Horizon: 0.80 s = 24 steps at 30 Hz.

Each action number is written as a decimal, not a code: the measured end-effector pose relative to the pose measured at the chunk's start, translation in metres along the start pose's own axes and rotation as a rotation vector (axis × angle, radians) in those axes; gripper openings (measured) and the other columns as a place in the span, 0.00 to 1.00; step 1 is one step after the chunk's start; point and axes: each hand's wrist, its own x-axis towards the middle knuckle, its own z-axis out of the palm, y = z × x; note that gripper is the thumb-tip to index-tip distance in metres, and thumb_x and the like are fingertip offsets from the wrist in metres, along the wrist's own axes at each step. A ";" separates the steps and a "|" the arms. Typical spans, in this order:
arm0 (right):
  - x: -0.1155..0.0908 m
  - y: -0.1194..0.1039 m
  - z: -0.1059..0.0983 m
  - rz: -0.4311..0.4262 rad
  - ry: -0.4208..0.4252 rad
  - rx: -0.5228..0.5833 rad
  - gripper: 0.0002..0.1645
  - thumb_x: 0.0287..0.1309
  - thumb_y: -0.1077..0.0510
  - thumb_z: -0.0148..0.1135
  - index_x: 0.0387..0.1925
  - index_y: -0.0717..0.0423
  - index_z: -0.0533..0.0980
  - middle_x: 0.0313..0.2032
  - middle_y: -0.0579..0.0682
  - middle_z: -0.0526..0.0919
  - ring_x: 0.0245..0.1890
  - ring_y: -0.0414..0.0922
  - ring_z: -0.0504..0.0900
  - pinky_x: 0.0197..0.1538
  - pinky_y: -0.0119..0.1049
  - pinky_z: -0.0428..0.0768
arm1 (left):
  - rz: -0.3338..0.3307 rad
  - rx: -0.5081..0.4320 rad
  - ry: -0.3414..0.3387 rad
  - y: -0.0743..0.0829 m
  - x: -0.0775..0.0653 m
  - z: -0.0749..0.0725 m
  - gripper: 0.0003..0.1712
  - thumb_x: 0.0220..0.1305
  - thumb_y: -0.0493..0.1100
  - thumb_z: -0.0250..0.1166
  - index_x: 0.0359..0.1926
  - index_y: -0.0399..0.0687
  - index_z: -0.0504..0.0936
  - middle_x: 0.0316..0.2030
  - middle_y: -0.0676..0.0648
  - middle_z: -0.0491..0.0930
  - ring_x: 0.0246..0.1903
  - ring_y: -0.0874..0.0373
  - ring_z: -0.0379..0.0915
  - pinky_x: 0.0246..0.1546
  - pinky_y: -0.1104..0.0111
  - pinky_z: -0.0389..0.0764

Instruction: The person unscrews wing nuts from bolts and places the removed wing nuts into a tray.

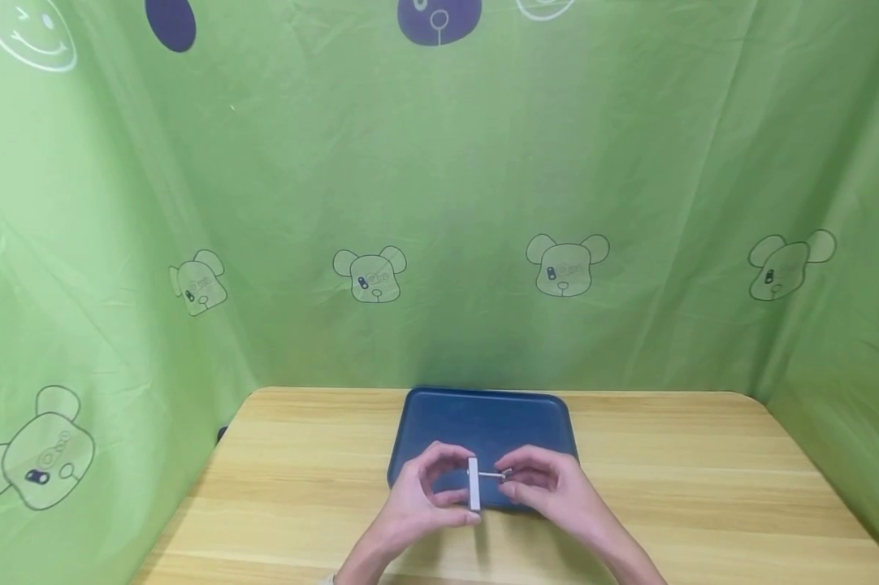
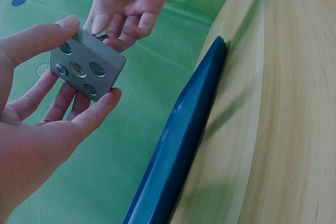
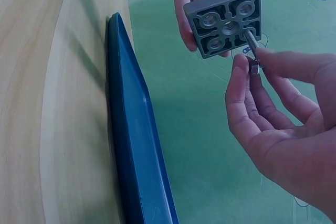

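Note:
My left hand [image 1: 414, 497] holds a grey square metal block [image 2: 86, 65] by its edges, thumb on one side and fingers on the other. Round holes show at its centre and corners; its other face, in the right wrist view, is ribbed. A threaded bolt [image 3: 251, 40] stands in one corner hole, and its tip shows inside that hole in the left wrist view. My right hand [image 1: 552, 490] pinches the bolt at its outer, head end [image 3: 255, 68] between thumb and fingers. Both hands are raised above the near part of a blue tray [image 1: 483, 414].
The tray lies on a light wooden table [image 1: 300, 471], towards its far edge. Green fabric [image 1: 454, 162] printed with bear heads hangs behind the table and on both sides.

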 end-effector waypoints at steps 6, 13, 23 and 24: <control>0.001 0.000 0.000 0.042 0.009 -0.010 0.15 0.72 0.60 0.60 0.50 0.69 0.80 0.45 0.64 0.85 0.41 0.49 0.88 0.44 0.47 0.92 | -0.005 0.010 0.004 0.000 0.000 0.000 0.40 0.43 0.21 0.75 0.61 0.27 0.72 0.60 0.31 0.70 0.62 0.44 0.71 0.61 0.50 0.82; 0.002 0.000 0.000 0.037 0.014 0.026 0.17 0.77 0.59 0.53 0.49 0.73 0.79 0.46 0.66 0.84 0.41 0.51 0.87 0.44 0.51 0.92 | 0.005 0.007 0.002 -0.001 0.000 0.000 0.39 0.43 0.22 0.75 0.60 0.33 0.75 0.59 0.38 0.73 0.63 0.31 0.66 0.61 0.49 0.82; 0.001 -0.001 0.000 0.030 0.001 0.063 0.16 0.76 0.61 0.53 0.50 0.74 0.78 0.46 0.69 0.83 0.40 0.49 0.88 0.44 0.49 0.92 | -0.002 0.008 0.002 0.000 0.000 0.000 0.40 0.43 0.22 0.76 0.61 0.30 0.74 0.61 0.31 0.70 0.64 0.28 0.64 0.61 0.50 0.83; 0.001 -0.001 0.000 0.032 0.003 0.062 0.16 0.76 0.61 0.53 0.50 0.73 0.78 0.46 0.68 0.83 0.40 0.49 0.88 0.44 0.49 0.92 | -0.005 0.011 0.003 0.000 0.000 0.000 0.40 0.43 0.22 0.76 0.61 0.30 0.74 0.61 0.30 0.69 0.64 0.30 0.65 0.61 0.50 0.83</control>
